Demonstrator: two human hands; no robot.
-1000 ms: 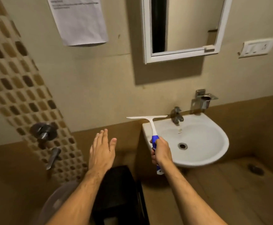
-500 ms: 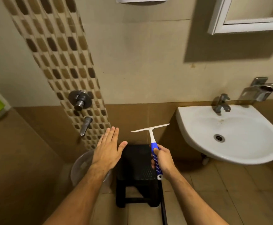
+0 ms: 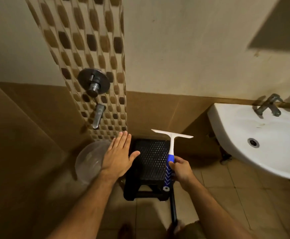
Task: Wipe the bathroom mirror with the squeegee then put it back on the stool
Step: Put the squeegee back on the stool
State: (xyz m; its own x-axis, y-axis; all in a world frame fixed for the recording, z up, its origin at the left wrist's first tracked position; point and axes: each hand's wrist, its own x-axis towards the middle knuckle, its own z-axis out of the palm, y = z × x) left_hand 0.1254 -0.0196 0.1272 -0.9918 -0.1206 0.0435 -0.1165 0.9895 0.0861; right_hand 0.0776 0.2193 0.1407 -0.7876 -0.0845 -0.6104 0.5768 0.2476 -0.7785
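My right hand [image 3: 181,170] grips the blue handle of the squeegee [image 3: 171,144], whose white blade points up and away over the right side of the black stool [image 3: 149,159]. The stool stands on the floor against the wall, its perforated top facing me. My left hand [image 3: 119,156] hovers flat with straight fingers over the stool's left edge, holding nothing. The mirror is out of view; only its shadow shows at the top right.
A white sink [image 3: 261,138] with a tap [image 3: 268,105] juts out at the right. A clear bucket [image 3: 90,161] sits left of the stool, under the wall spout [image 3: 98,115] and shower valve [image 3: 94,82]. A dark stick [image 3: 173,209] lies on the tiled floor.
My view has dropped from the mirror and sink down to the stool. The squeegee has come down with my right hand to just above the stool; my left hand stays flat beside it.
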